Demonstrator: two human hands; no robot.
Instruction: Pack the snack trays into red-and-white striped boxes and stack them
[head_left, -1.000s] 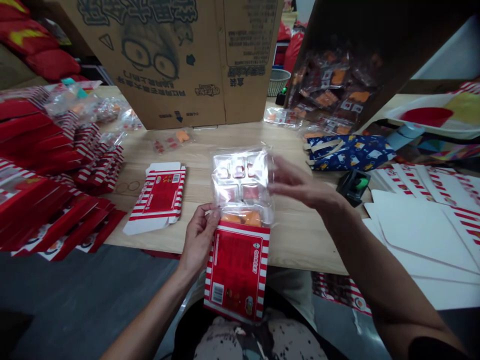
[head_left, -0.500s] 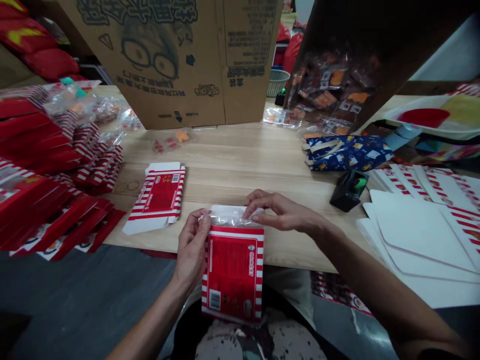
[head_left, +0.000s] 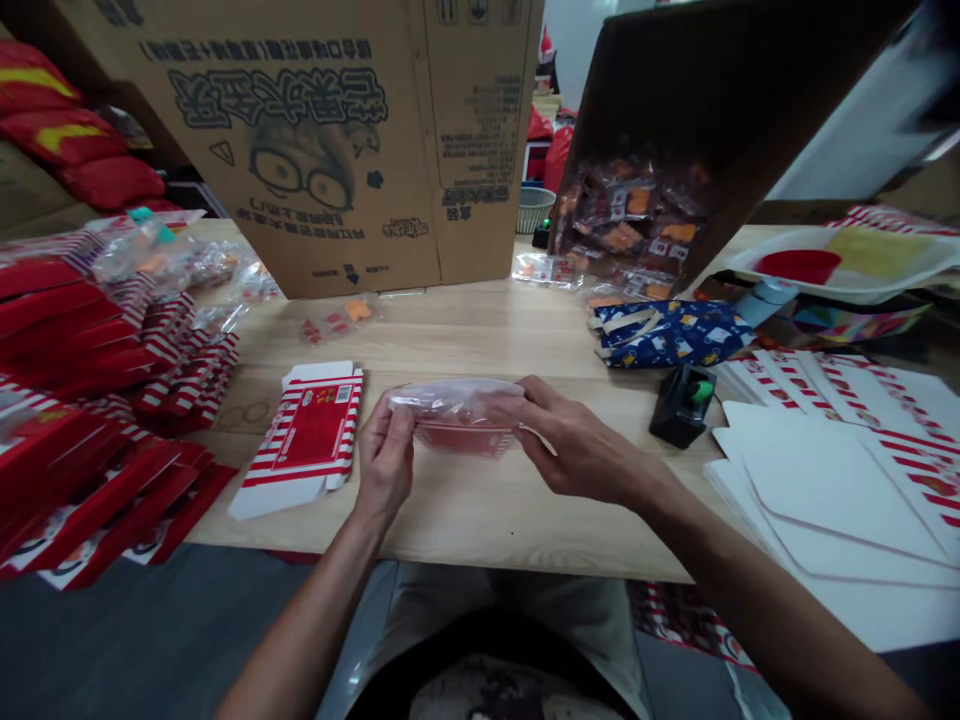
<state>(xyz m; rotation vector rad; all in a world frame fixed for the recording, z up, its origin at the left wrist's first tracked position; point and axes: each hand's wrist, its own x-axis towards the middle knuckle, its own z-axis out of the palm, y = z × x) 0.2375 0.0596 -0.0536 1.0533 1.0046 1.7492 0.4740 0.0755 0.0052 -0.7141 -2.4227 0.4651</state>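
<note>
Between my two hands is a red-and-white striped box [head_left: 469,438], smeared by motion. Its top end faces me and clear plastic packets [head_left: 450,402] show along it. My left hand [head_left: 386,455] grips the left end, thumb in front. The fingers of my right hand [head_left: 566,440] close on the right end near the top edge. On the table to the left lies a flattened striped carton [head_left: 311,425] with white flaps spread, touched by neither hand.
Red striped boxes [head_left: 67,330] are stacked at left. A big cardboard carton [head_left: 405,240] stands behind, beside an open carton [head_left: 750,110] of snack packets [head_left: 622,205]. At right are a blue patterned pouch [head_left: 675,333], a black tape dispenser [head_left: 681,405] and white card blanks [head_left: 832,480].
Both hands have lifted the box from my lap to above the table and tipped it. My right hand has moved from the plastic at the opening to the box's right end.
</note>
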